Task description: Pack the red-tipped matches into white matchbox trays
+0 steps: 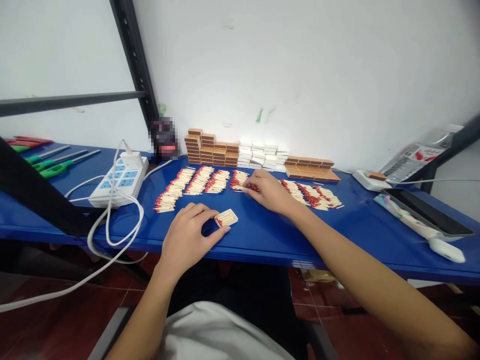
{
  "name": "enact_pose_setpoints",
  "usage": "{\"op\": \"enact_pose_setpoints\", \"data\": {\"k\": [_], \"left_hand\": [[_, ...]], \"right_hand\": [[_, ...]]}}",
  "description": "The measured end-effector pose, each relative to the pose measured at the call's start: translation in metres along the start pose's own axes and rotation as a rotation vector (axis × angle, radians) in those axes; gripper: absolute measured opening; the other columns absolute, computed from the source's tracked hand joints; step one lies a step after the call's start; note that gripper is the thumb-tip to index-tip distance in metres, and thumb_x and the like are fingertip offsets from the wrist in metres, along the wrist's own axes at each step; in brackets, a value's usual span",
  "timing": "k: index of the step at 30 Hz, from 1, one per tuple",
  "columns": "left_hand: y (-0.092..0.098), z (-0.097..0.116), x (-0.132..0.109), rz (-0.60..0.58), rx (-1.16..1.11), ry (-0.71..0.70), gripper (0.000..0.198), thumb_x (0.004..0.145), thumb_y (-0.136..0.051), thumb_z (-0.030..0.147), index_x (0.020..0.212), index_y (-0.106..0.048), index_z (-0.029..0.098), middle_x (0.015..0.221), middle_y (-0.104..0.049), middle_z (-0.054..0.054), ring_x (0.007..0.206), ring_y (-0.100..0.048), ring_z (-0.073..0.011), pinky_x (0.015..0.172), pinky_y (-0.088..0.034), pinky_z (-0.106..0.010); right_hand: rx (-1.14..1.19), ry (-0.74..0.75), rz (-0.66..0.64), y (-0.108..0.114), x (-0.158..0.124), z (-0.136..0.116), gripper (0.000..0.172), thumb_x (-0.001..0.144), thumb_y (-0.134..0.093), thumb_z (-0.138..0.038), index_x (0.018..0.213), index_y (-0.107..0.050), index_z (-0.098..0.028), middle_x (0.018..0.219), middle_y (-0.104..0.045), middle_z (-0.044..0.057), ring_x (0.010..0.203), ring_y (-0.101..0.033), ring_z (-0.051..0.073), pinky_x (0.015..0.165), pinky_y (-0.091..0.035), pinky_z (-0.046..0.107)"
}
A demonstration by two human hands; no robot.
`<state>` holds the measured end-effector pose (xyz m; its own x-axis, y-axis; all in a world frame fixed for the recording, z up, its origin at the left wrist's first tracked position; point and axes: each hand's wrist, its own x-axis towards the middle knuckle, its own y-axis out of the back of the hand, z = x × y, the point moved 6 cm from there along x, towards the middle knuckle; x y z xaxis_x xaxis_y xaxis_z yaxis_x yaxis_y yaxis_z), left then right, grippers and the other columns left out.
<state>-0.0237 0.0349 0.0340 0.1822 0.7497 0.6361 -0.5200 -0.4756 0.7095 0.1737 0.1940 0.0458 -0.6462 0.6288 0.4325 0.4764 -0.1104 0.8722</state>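
Observation:
A small open matchbox tray (226, 218) with a few red-tipped matches in it lies on the blue table (262, 235). My left hand (187, 235) rests beside it, thumb and forefinger pinching its left end. My right hand (268, 191) reaches to a row of loose red-tipped matches (210, 181), its fingers closed on a few of them. More match piles (313, 196) lie to its right. Behind stand stacks of brown box sleeves (212, 148), white trays (260, 154) and further brown sleeves (311, 167).
A white and blue power strip (120, 181) with looping white cables sits at the left. Green and red lighters (48, 160) lie at far left. A black shelf post (137, 65) rises behind. A phone (427, 210) and a plastic bottle (420, 155) lie at right.

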Motion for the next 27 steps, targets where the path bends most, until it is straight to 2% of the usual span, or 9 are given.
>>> {"op": "enact_pose_setpoints", "data": {"k": [6,11,15,21,27], "left_hand": [[0.0,-0.0005,-0.0013,0.007,0.001,-0.011,0.025,0.097,-0.08,0.042,0.11,-0.077,0.021,0.103,-0.075,-0.006,0.097,-0.067,-0.0255,0.092,-0.056,-0.044],[-0.0009,-0.0005,-0.0019,-0.002,0.008,-0.015,0.025,0.096,-0.081,0.042,0.109,-0.077,0.021,0.102,-0.076,-0.006,0.097,-0.067,-0.0255,0.092,-0.056,-0.044],[-0.0003,0.0001,-0.0018,0.0,0.006,-0.009,0.025,0.097,-0.08,0.042,0.109,-0.077,0.021,0.103,-0.076,-0.006,0.098,-0.067,-0.0258,0.092,-0.056,-0.044],[0.0004,-0.0001,-0.0012,0.011,-0.004,-0.005,0.023,0.097,-0.08,0.041,0.109,-0.077,0.022,0.103,-0.076,-0.006,0.098,-0.068,-0.0259,0.092,-0.056,-0.043],[-0.0004,-0.0005,-0.0011,0.01,0.006,-0.018,0.024,0.097,-0.079,0.042,0.11,-0.077,0.021,0.104,-0.076,-0.006,0.097,-0.067,-0.0257,0.092,-0.055,-0.044]], "right_hand": [[0.005,0.016,-0.038,-0.0108,0.003,0.0005,0.012,0.103,-0.064,-0.022,0.095,-0.073,-0.018,0.101,-0.063,0.01,0.1,-0.057,0.026,0.088,-0.045,0.038],[0.018,0.018,-0.037,-0.0077,0.0026,0.0008,0.009,0.101,-0.067,-0.022,0.095,-0.072,-0.019,0.098,-0.062,0.008,0.096,-0.057,0.025,0.086,-0.044,0.036],[-0.016,-0.008,-0.075,-0.0064,0.001,0.005,0.012,0.1,-0.068,-0.021,0.088,-0.069,-0.018,0.094,-0.062,0.008,0.097,-0.057,0.026,0.084,-0.043,0.036],[-0.026,-0.005,-0.074,-0.0066,0.0013,0.0054,0.008,0.101,-0.066,-0.022,0.094,-0.068,-0.018,0.098,-0.063,0.009,0.098,-0.056,0.027,0.087,-0.044,0.038],[-0.053,-0.016,-0.123,-0.0081,0.0014,0.0052,0.012,0.104,-0.06,-0.02,0.093,-0.066,-0.018,0.1,-0.063,0.011,0.1,-0.055,0.028,0.088,-0.044,0.039]]}}
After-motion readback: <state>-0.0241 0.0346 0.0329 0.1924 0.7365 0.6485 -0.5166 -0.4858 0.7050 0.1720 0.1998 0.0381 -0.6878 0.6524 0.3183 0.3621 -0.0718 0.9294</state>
